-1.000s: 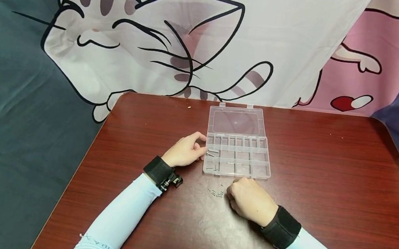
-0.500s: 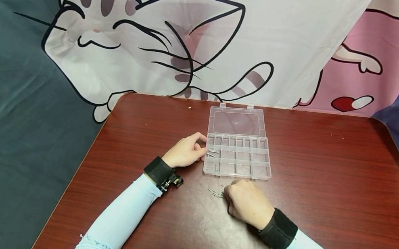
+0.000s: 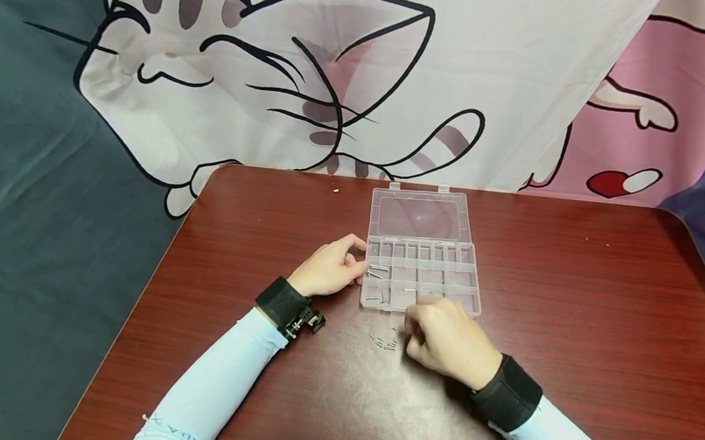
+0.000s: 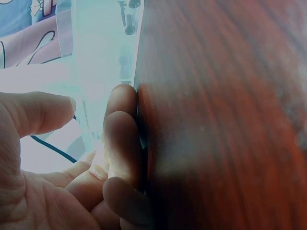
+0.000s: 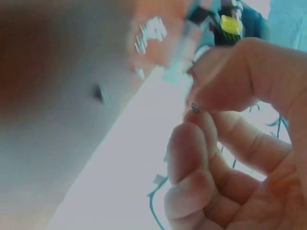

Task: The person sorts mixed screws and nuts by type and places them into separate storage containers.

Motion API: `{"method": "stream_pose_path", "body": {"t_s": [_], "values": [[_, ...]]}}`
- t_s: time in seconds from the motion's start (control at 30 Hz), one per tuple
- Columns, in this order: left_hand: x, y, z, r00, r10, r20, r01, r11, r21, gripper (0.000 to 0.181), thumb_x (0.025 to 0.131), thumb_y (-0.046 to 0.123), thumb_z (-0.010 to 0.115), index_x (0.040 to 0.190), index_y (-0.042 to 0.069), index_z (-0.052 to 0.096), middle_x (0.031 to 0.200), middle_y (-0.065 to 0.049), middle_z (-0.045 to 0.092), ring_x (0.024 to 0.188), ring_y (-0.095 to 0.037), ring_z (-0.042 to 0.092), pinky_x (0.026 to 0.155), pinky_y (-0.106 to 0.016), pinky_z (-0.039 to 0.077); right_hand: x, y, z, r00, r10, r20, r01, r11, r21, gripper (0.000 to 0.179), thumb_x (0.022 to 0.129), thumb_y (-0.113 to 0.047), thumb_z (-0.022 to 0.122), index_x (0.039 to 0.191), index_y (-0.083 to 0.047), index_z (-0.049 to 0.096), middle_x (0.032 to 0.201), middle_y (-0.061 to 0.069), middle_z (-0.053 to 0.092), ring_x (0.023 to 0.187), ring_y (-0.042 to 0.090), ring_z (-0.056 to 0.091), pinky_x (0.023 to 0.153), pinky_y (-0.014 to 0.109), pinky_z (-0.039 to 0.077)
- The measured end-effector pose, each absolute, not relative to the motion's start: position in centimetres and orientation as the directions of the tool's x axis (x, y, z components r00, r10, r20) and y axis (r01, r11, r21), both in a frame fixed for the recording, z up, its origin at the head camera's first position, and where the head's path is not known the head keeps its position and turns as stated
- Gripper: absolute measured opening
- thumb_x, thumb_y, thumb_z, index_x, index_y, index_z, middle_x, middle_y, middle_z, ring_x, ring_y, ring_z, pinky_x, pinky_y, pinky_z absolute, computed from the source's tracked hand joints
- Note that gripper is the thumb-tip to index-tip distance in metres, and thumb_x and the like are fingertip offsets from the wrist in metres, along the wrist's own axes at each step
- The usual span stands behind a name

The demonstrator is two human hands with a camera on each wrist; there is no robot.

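Right hand (image 3: 452,342): fingers pinch tiny screw (image 5: 195,109) by front edge of compartment box (image 3: 432,277); could drop if pinch slips. Loose screws (image 3: 389,345) on desk (image 3: 575,308) nearby, brush could scatter them. Left hand (image 3: 328,266): fingers loosely bent against box's side.

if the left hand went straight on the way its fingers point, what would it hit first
The left hand would most likely meet the left side of the clear plastic compartment box; it lies right at that edge, perhaps touching, though depth makes contact hard to judge.
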State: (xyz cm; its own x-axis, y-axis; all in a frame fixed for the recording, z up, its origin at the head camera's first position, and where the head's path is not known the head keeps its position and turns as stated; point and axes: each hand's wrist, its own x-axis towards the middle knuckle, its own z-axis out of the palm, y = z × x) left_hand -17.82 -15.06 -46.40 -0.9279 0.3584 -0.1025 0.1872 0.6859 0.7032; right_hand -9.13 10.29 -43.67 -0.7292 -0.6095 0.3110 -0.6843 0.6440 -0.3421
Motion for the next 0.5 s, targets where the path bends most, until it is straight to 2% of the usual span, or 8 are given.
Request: {"method": "stream_pose_path", "body": {"t_s": [0.3,0.5], "values": [[-17.7,-15.1,-46.2,-0.925,0.365,-0.106,0.186,0.679,0.71,0.041,0.096,0.034,0.055,0.132,0.014,0.054,0.073,0.007,0.068,0.066,-0.012,0.061,0.069,-0.033,0.044,-13.2,10.8,-42.0,-0.731,-0.564,0.384,-0.681,0.644,-0.349,0.017,0.064,-0.007,0.065,0.068,-0.021,0.057,0.065,-0.009,0.054,0.058,0.006,0.046,0.054,0.028,0.041],[-17.8,-15.1,-46.3,-0.924,0.366,-0.111,0.184,0.679,0.711,0.042,0.096,0.035,0.054,0.132,0.014,0.054,0.073,0.006,0.068,0.065,-0.013,0.061,0.068,-0.033,0.044,-15.3,10.3,-42.8,-0.713,-0.566,0.413,-0.696,0.64,-0.325,0.011,0.071,-0.006,0.069,0.075,-0.016,0.066,0.074,-0.005,0.061,0.067,0.008,0.056,0.061,0.029,0.047]]}}
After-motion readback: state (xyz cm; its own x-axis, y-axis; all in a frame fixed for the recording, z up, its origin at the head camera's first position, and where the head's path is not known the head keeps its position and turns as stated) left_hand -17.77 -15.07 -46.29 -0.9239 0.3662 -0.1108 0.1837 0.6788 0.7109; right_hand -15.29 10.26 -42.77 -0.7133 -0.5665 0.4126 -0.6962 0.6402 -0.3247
